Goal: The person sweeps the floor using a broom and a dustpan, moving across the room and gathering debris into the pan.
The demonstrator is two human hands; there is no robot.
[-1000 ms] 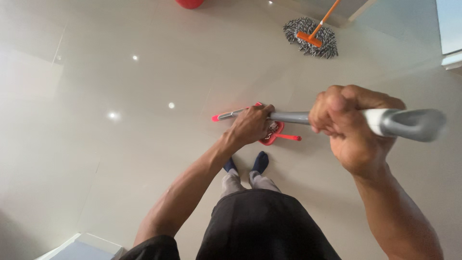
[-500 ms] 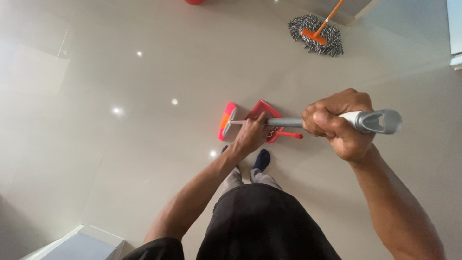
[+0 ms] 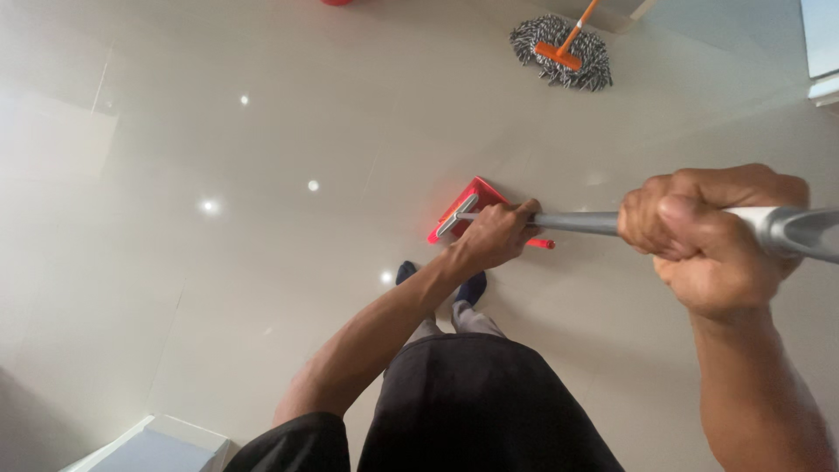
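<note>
Both your hands grip one long grey metal broom handle [image 3: 572, 222]: your left hand [image 3: 496, 236] closed low on the shaft, your right hand [image 3: 712, 234] fisted near its top. Below it on the glossy beige tiled floor [image 3: 218, 280] lies one red plastic dustpan [image 3: 472, 199]; its contents are hidden. One striped string mop with orange handle [image 3: 561, 54] rests well apart.

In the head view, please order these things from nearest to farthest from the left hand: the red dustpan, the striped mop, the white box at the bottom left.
From the left hand:
1. Red dustpan, on the floor just under and left of the hand.
2. White box, at the bottom left corner.
3. Striped mop, at the top right; its distance looks close to the box's, so this order is uncertain.
</note>
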